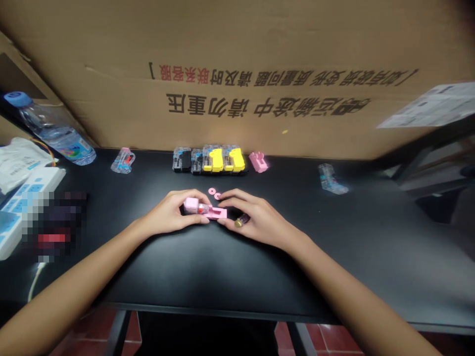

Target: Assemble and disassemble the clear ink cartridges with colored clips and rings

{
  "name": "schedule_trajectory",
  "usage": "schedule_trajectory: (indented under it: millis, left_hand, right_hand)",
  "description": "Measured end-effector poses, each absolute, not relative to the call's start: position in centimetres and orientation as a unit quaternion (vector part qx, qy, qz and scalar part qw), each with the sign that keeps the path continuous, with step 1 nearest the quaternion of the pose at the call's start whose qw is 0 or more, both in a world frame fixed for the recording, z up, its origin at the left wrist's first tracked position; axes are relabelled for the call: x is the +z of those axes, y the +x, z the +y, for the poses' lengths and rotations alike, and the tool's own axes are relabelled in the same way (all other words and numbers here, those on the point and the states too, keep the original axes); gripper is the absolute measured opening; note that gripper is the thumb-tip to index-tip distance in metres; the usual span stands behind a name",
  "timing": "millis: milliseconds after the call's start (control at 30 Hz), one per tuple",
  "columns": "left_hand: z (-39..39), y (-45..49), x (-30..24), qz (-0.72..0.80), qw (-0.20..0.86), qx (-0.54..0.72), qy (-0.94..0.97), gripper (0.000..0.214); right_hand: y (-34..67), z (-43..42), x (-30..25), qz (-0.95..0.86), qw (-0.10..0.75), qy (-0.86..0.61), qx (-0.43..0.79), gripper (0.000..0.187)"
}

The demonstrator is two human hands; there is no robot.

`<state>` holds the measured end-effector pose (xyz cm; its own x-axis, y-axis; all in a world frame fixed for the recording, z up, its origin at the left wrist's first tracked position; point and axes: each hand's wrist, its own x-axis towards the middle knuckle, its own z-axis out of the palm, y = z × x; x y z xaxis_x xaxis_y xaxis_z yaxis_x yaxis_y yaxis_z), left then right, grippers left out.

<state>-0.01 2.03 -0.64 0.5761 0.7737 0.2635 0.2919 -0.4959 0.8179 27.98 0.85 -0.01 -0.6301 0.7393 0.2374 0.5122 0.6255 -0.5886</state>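
Observation:
My left hand (pixel 178 210) is closed around a small pink and clear plastic assembly (pixel 192 205), with a red bit showing inside the clear part. Against it, at the middle of the black table, is an open pink plastic housing (pixel 218 213) with a recess. My right hand (pixel 256 217) curves over the housing's right end, its fingertips close to or touching it. Tucked in that hand is a short dark rod with a gold-coloured end (pixel 242 221); its far part is hidden. Two pink rings (pixel 212 191) lie just beyond my right fingertips.
Along the back stand black and yellow clear-sided units (pixel 213 160) and a pink shell (pixel 259 161). Clear pieces lie at back left (pixel 123 160) and right (pixel 332 179). A water bottle (pixel 55 131) and power strip (pixel 33 207) occupy the left. A cardboard wall (pixel 237 128) rises behind.

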Motion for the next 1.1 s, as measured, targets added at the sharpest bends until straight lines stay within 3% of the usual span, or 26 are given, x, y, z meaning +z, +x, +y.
schedule_trajectory:
  millis: [167, 433, 567, 667, 900, 1100]
  left_hand:
    - [2.1, -0.2, -0.4, 0.345, 0.379, 0.306, 0.803, 0.032]
    - [2.3, -0.3, -0.4, 0.347, 0.387, 0.298, 0.801, 0.033]
    - [2.3, -0.3, -0.6, 0.348, 0.397, 0.294, 0.797, 0.033]
    - [2.3, -0.3, -0.7, 0.35, 0.402, 0.294, 0.793, 0.034]
    - [2.3, -0.3, -0.9, 0.351, 0.401, 0.29, 0.795, 0.036]
    - [2.2, -0.3, -0.7, 0.354, 0.418, 0.282, 0.788, 0.036]
  right_hand:
    - [28.1, 0.8, 0.3, -0.859, 0.262, -0.368, 0.241, 0.026]
    - [28.0, 0.6, 0.9, -0.799, 0.397, -0.389, 0.23, 0.025]
    - [27.9, 0.4, 0.9, -0.72, 0.468, -0.392, 0.331, 0.05]
    - [27.2, -0.1, 0.8, -0.644, 0.454, -0.408, 0.461, 0.06]
    - [25.6, -0.5, 0.8, -0.617, 0.426, -0.407, 0.522, 0.024]
    - [26.0, -0.3, 1.3, -0.68, 0.38, -0.431, 0.456, 0.014]
